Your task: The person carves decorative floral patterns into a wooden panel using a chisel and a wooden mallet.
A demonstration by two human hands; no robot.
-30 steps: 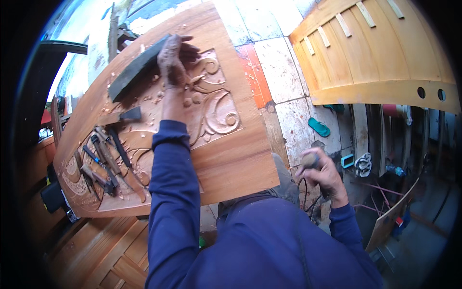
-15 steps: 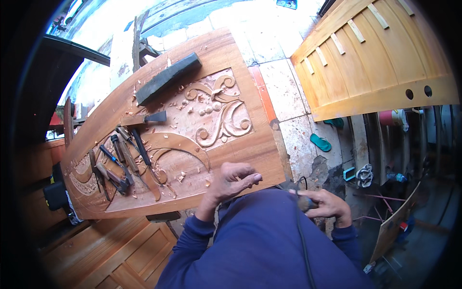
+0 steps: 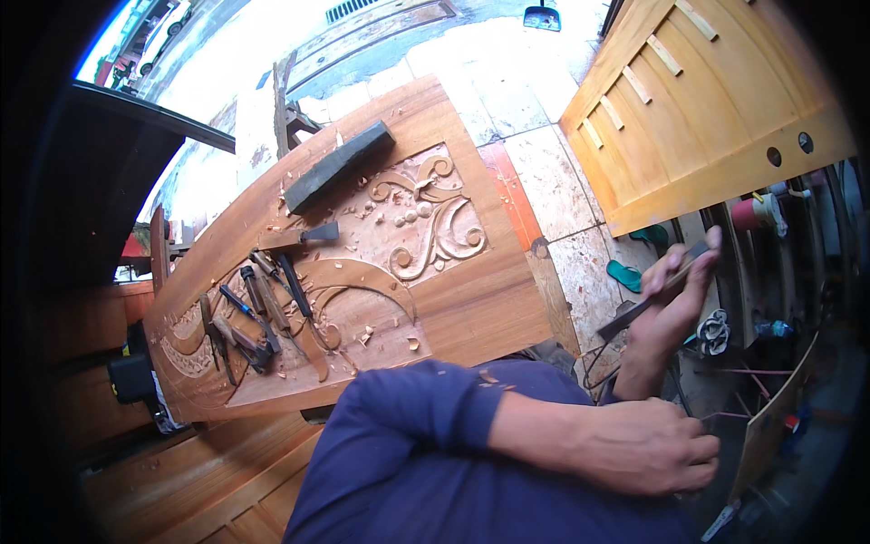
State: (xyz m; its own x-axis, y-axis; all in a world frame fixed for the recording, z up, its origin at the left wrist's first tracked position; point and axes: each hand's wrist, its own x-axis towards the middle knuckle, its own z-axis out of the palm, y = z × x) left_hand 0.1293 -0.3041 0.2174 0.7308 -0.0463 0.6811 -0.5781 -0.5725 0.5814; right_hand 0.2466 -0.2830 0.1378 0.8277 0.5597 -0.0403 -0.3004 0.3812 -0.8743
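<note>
My right hand is raised at the right of my body, fingers closed round a long, narrow, dark flat-bladed tool; its exact kind is unclear. My left forearm crosses my front, and my left hand is curled closed below the right one. Whatever lies in its fingers is hidden. A thin black cord loops beneath the right hand. To the left lies a carved wooden panel with scrolls and leaf shapes. On it rest several chisels and gouges, a wide-bladed tool and a long dark block.
Wood shavings are scattered over the panel, and a few lie on my left sleeve. A yellowish wooden door leans at the upper right. Green sandals and a red-and-white roll are near it. A black case stands at the far left.
My left hand has left the panel's near edge and swung right across my body, closing. My right hand has risen, with the dark flat tool now showing in it. The view has shifted slightly.
</note>
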